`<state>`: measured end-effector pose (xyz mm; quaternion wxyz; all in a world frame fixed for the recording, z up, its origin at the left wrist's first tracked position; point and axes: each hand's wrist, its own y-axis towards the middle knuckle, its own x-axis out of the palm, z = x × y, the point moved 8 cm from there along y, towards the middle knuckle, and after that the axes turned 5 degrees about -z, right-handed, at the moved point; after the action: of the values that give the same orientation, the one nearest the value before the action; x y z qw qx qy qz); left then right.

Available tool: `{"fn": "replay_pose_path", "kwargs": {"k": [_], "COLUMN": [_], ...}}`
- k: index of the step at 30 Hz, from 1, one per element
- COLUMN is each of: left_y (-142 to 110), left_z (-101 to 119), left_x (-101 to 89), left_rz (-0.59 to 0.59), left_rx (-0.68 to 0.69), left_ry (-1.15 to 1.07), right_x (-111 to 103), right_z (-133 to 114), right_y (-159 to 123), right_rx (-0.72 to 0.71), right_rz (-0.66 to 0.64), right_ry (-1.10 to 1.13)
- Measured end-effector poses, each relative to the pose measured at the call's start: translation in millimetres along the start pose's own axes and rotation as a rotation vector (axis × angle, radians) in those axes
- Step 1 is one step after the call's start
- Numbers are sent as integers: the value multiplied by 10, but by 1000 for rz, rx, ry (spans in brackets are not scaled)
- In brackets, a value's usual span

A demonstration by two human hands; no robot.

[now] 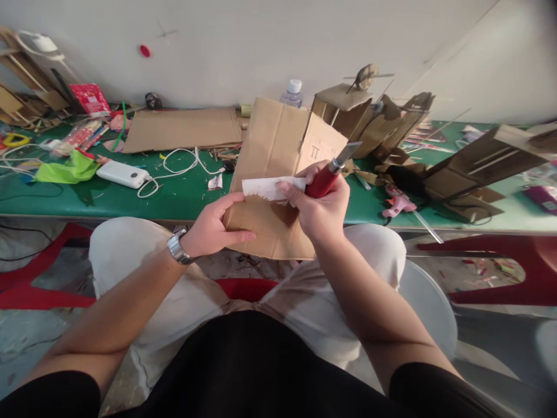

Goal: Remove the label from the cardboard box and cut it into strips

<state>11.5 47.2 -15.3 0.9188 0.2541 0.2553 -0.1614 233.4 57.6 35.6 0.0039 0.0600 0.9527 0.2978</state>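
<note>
The lone head-worn view looks forward and down over the green table (185, 194) — from close by its near edge, above the wearer's lap (143, 261) — to the wall (226, 46) behind it.

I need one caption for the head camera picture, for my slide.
Left hand grips cardboard; right hand holds a red-handled knife and touches a white strip, beside a green table.

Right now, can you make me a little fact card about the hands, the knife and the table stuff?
Left hand: grips the cardboard piece by its left edge
Left wrist: silver wristwatch
Right hand: holds the red-handled knife, thumb on a white paper strip
Blade: bare, pointing up and away from the person
Tabletop: green
On its left: white power bank
On its right: pink glue gun
</note>
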Motion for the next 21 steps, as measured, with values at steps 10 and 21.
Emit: {"fn": "replay_pose_path", "kwargs": {"k": [10, 21], "left_y": [-14, -43], "left_z": [59, 34], "left_x": [-13, -151], "left_rz": [62, 190], "left_rx": [72, 84], "left_ry": [22, -33], "right_x": [9, 111], "right_z": [104, 7], "right_y": [-1, -11], "right_rx": [78, 41], "right_rz": [48, -53], "right_ry": [180, 256]}}
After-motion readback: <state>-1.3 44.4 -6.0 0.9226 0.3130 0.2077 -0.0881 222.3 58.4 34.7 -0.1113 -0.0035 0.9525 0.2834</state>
